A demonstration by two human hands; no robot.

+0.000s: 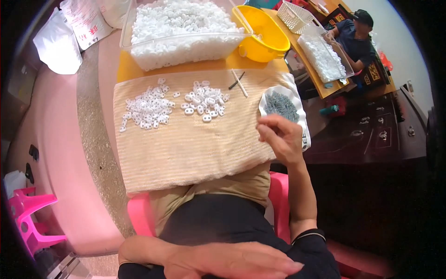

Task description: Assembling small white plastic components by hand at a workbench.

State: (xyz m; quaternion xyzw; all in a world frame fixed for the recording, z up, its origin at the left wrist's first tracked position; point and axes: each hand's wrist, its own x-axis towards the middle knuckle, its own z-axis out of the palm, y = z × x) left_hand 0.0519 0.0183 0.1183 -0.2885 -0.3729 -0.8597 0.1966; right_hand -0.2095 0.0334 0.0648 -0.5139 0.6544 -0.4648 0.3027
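Note:
My right hand is raised at the near edge of a white scallop-rimmed dish. Its thumb and forefinger are pinched together, and whatever they may hold is too small to make out. The dish holds a heap of small grey metal pieces, perhaps screws. My left hand lies across the front of my body, fingers stretched out flat, with nothing seen in it. On the beige striped cloth sit two piles of white two-holed plastic pieces, a wider left pile and a smaller right pile.
A clear bin full of white pieces stands behind the cloth, beside a yellow basin. A white stick crosses a black one. At right, another person works over a tray. Pink stools stand left.

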